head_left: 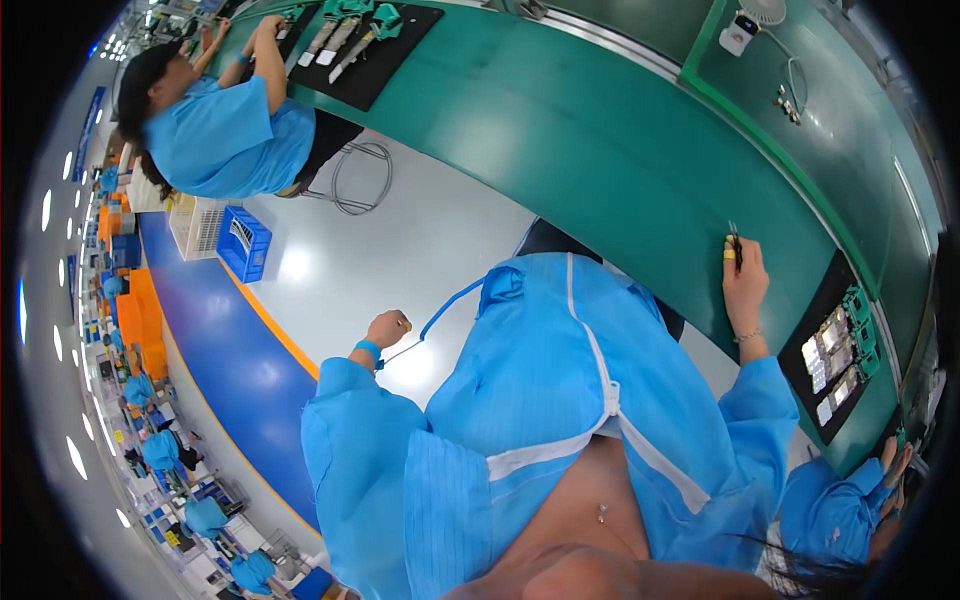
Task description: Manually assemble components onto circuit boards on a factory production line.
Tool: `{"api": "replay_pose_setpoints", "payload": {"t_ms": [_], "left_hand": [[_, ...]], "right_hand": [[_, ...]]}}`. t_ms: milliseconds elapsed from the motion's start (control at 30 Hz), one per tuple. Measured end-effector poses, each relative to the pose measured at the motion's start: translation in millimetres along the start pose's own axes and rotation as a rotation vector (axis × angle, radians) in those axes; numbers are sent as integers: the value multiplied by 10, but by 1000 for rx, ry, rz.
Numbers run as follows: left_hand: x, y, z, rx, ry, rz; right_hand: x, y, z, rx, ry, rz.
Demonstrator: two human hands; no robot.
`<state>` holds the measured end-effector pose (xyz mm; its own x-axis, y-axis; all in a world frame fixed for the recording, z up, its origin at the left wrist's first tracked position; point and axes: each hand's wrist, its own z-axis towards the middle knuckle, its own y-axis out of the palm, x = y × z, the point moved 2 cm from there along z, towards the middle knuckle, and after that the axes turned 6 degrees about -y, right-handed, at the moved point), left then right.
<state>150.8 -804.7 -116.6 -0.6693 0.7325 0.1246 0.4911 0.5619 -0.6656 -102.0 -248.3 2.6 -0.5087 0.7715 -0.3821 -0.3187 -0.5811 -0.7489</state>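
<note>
Over the green bench top (560, 160), my right hand (745, 285) is closed around dark tweezers (737, 252), whose thin tips point away from me. Yellow covers wrap some of its fingers. My left hand (386, 327) hangs off the bench, above the floor on my left, with its fingers curled in and nothing visible in them. A blue wrist strap (368, 349) with a cord (440, 312) circles that wrist. Nearest my right hand, a black mat (812, 340) carries several flat silvery pieces (828, 350) with green parts (862, 318) at their far ends.
At the far left of the bench, a co-worker (225, 140) in blue works beside another black mat (385, 70) holding similar pieces. Another person (835, 510) sits at lower right. A blue crate (244, 243) stands on the floor. A small fan (762, 10) is beyond the bench.
</note>
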Motion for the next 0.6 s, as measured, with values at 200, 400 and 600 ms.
{"api": "replay_pose_setpoints", "payload": {"t_ms": [200,400,600], "left_hand": [[915,-277,-193,894,563,443],[2298,-708,-334,872,1268,491],[3226,-1137,-253,545,1707,967]], "right_hand": [[169,-68,297,-171,-243,-131],[356,80,564,-167,-276,-158],[417,61,552,-110,-164,-35]]}}
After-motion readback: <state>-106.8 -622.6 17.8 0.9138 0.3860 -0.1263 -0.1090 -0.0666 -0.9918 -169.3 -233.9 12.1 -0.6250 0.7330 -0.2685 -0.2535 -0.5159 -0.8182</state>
